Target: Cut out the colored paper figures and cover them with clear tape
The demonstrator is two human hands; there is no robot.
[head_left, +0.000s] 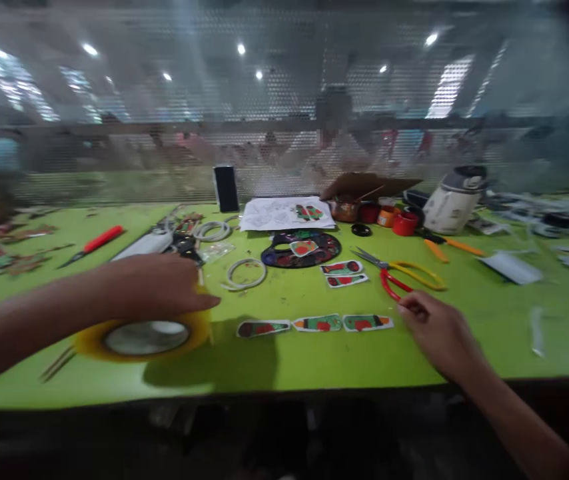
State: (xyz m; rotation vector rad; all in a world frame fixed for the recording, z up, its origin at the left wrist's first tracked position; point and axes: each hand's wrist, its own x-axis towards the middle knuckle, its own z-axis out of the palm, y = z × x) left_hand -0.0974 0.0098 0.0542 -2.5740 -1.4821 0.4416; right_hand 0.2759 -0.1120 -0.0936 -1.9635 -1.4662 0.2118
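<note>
Near the counter's [344,365] front edge, tape [197,335] is being gripped by the left hand [167,285]; cutouts [317,323] could be getting caught by its stickiness. Right hand's [439,333] hold cannot be told.

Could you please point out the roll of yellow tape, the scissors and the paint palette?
Yellow tape roll [198,336], head view: on the ring's right side.
Scissors [383,265], head view: on the pivot.
Paint palette [298,262], head view: on its dark near rim.
</note>
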